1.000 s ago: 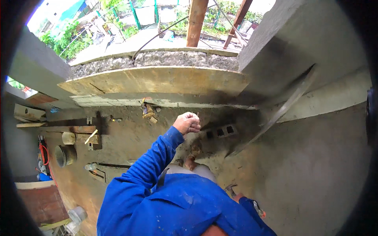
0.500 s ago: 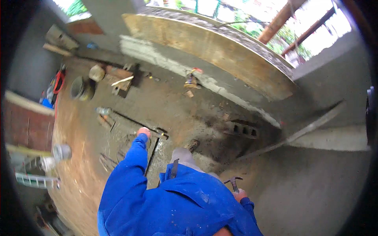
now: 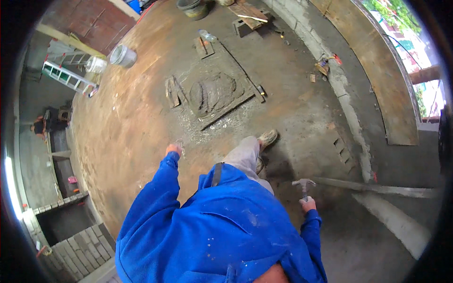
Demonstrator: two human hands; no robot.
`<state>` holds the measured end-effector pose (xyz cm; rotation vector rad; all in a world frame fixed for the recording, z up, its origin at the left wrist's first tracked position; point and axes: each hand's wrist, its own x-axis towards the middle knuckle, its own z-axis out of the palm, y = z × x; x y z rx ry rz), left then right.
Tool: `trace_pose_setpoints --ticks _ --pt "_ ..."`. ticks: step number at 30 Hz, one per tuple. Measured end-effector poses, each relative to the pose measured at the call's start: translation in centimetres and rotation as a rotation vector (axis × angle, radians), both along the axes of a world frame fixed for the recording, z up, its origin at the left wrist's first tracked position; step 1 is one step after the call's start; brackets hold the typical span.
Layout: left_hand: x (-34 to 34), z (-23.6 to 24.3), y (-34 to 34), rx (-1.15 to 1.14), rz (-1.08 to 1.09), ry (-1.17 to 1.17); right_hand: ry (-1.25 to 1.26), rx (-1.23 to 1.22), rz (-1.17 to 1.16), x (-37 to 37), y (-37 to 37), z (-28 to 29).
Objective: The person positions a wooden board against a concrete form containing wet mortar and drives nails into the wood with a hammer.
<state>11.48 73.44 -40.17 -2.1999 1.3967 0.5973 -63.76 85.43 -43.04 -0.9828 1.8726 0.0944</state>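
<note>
I stand on a brown concrete floor in a blue jacket. My right hand (image 3: pixel 307 204) hangs at my side, shut on the handle of a claw hammer (image 3: pixel 303 185) whose steel head points up. My left hand (image 3: pixel 173 149) swings out ahead of me in a loose fist; a small pale object may sit beside its fingers, too small to tell. Ahead of it a pile of wet grey mortar (image 3: pixel 212 92) lies on a flat board (image 3: pixel 220 109). My foot in a pale shoe (image 3: pixel 267 138) steps toward the board.
A long straightedge (image 3: pixel 377 188) lies on the floor at right. A low plastered wall (image 3: pixel 347 113) and a wooden plank (image 3: pixel 377 70) curve along the right. A metal bucket (image 3: pixel 122 55), a ladder (image 3: pixel 68 78) and stacked bricks (image 3: pixel 75 245) stand at left.
The view has swung left and down, away from the wall toward the mortar board. My left arm has dropped from the wall to my side. The hammer in my right hand has come into view.
</note>
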Motion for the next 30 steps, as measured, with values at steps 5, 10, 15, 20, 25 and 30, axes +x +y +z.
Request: trace_pose_setpoints --ticks 5,10,15,20,25,30 --pt "5.4 -1.2 8.3 0.303 -0.19 -0.032 0.03 0.033 0.323 7.2 0.8 1.2" --pt "8.8 -0.8 3.7 -0.161 -0.027 0.068 -0.113 0.161 0.189 15.1 1.3 2.5" --pt "8.0 0.6 -7.7 -0.407 0.103 0.484 -0.172 0.261 0.0 23.7 1.7 2.3" --pt "6.6 -1.3 -14.7 -0.281 -0.195 0.678 0.035 -0.062 -0.001 33.6 5.1 -0.2" --pt "10.1 -8.1 -13.8 -0.097 -0.486 0.618 0.055 -0.026 -0.221 45.3 9.4 1.2" --pt "18.8 -13.6 -7.0 0.152 -0.534 0.555 0.061 -0.006 -0.358 54.4 12.0 2.0"
